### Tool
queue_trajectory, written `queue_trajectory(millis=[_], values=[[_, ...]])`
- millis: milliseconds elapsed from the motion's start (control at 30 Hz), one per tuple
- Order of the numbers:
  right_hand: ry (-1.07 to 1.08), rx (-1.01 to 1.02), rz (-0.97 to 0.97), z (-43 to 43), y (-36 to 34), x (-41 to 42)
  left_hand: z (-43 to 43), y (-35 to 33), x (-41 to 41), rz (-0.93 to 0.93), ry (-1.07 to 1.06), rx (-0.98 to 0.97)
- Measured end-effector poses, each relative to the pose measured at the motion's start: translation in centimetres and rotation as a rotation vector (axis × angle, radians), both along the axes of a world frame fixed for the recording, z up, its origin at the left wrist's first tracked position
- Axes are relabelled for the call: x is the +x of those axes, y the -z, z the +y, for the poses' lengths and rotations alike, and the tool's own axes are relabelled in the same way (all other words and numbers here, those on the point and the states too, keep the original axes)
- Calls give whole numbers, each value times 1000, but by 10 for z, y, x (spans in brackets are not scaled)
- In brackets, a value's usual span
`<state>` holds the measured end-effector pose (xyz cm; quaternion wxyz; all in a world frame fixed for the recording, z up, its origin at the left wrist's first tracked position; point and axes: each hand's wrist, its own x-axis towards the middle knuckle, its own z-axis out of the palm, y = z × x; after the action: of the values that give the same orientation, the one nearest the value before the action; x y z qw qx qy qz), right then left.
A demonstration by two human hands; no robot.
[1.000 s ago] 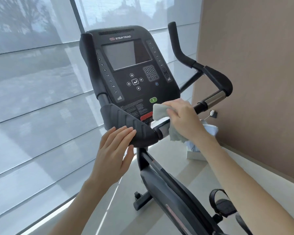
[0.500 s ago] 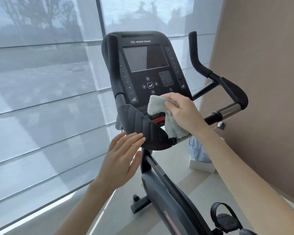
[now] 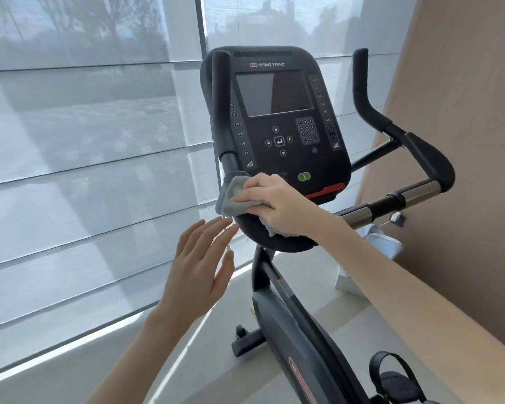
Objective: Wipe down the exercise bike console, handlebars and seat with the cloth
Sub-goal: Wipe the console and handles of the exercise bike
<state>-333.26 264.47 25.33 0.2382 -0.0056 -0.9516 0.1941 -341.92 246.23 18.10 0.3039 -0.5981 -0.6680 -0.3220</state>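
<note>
The black exercise bike console point(image 3: 277, 112) stands in front of me with its screen and keypad facing me. My right hand point(image 3: 277, 204) grips a pale grey cloth point(image 3: 231, 196) and holds it against the left elbow pad of the handlebars point(image 3: 277, 243), just under the console. My left hand point(image 3: 201, 266) hovers with straight spread fingers beside that pad, fingertips at its left edge, holding nothing. The right handlebar point(image 3: 429, 161) with its chrome grip sits free on the right. The seat is out of view.
A tall window with grey blinds point(image 3: 85, 156) fills the left side. A tan wall point(image 3: 464, 170) rises close on the right, with a white bag point(image 3: 376, 246) on the floor at its base. The bike frame point(image 3: 298, 330) and a pedal point(image 3: 391, 377) lie below.
My right hand has slid the cloth leftward, from the middle bar across the console's lower edge onto the left pad. My left hand has come off the pad and spread its fingers.
</note>
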Motion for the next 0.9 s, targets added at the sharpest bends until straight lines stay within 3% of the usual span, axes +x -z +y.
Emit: queue_trajectory(millis=[467, 667, 900], values=[[53, 125, 97, 4, 40, 88, 22, 2, 30, 21, 77, -54], [335, 203, 238, 27, 73, 111, 40, 5, 41, 77, 122, -79], [669, 15, 268, 88, 77, 146, 61, -2, 56, 127, 148, -110]])
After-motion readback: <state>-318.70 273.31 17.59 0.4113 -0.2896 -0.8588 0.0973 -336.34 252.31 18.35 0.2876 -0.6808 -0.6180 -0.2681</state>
